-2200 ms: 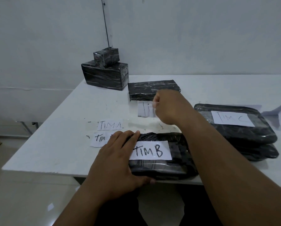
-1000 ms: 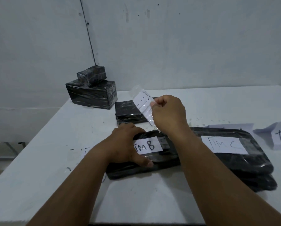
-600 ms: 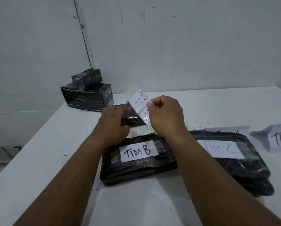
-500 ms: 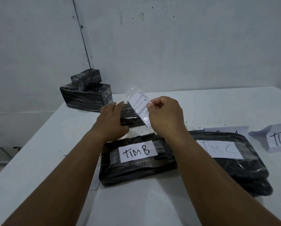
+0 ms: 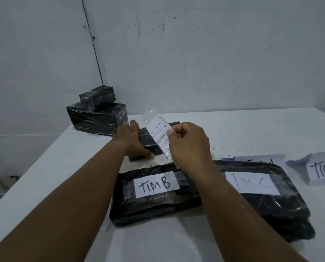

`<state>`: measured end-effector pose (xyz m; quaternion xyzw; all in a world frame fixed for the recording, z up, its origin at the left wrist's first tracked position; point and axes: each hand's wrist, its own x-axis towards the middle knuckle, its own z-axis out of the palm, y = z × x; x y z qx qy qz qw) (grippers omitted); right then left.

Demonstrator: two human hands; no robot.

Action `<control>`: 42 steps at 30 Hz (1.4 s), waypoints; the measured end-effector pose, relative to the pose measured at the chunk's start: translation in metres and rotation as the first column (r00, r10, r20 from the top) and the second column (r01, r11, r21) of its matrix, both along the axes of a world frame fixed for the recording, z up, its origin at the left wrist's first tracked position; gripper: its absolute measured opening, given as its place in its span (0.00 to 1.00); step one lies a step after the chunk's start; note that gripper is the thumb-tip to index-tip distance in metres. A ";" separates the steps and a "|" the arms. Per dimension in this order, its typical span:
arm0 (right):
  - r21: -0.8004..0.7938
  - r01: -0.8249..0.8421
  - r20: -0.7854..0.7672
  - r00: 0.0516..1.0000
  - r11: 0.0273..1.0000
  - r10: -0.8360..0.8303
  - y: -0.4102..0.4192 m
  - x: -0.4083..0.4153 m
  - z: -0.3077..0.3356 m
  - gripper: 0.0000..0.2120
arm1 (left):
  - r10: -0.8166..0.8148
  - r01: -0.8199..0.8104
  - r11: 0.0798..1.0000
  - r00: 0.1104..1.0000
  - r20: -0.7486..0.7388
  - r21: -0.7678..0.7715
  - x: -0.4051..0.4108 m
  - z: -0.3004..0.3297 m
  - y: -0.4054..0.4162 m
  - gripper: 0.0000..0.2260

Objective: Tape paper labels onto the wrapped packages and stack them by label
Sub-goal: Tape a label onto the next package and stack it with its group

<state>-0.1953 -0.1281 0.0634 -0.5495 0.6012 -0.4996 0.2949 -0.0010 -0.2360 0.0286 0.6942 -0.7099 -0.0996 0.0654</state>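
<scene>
My right hand (image 5: 189, 142) pinches a paper label on clear tape (image 5: 158, 130) and holds it tilted in the air. My left hand (image 5: 132, 140) grips a small black wrapped package (image 5: 148, 143) lying flat behind the front ones. A black package with a taped label reading TIM B (image 5: 156, 193) lies in front of me. To its right a black package labelled TIM C (image 5: 259, 186) rests on another black package. Part of the small package is hidden by my hand and the held label.
Two black wrapped boxes (image 5: 97, 116), the smaller on the bigger, stand at the back left of the white table (image 5: 44, 176). Loose paper labels (image 5: 320, 169) lie at the right, behind the TIM C package. A wall runs close behind the table.
My left hand left the TIM B package and reached back onto the small black package. My right hand lifted the taped label off the table and holds it up.
</scene>
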 end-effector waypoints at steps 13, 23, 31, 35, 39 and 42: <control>-0.111 -0.028 0.020 0.999 0.993 0.030 0.025 -0.003 0.020 0.03 | -0.036 0.022 0.950 0.999 -0.040 -0.311 0.024 0.022 0.067 0.57; -0.260 -0.150 -0.008 0.988 0.954 0.154 0.079 0.014 0.058 0.02 | -0.071 -0.046 0.910 0.961 -0.266 -0.412 0.058 0.082 0.177 0.45; -0.250 -0.226 -0.129 0.972 0.942 0.199 0.122 0.011 0.059 0.04 | -0.134 0.020 0.944 0.937 -0.323 -0.330 0.062 0.056 0.268 0.44; -0.162 -0.278 -0.123 0.958 0.947 0.260 0.138 0.011 0.039 0.06 | -0.144 0.042 0.951 0.936 -0.321 -0.306 0.060 0.041 0.295 0.47; -0.092 -0.315 -0.079 0.948 0.945 0.309 0.149 0.006 0.018 0.07 | -0.156 0.070 0.965 0.927 -0.340 -0.253 0.057 0.030 0.310 0.47; -0.034 -0.333 -0.059 0.942 0.942 0.331 0.153 0.002 0.003 0.06 | -0.151 0.079 0.974 0.925 -0.348 -0.214 0.051 0.019 0.315 0.49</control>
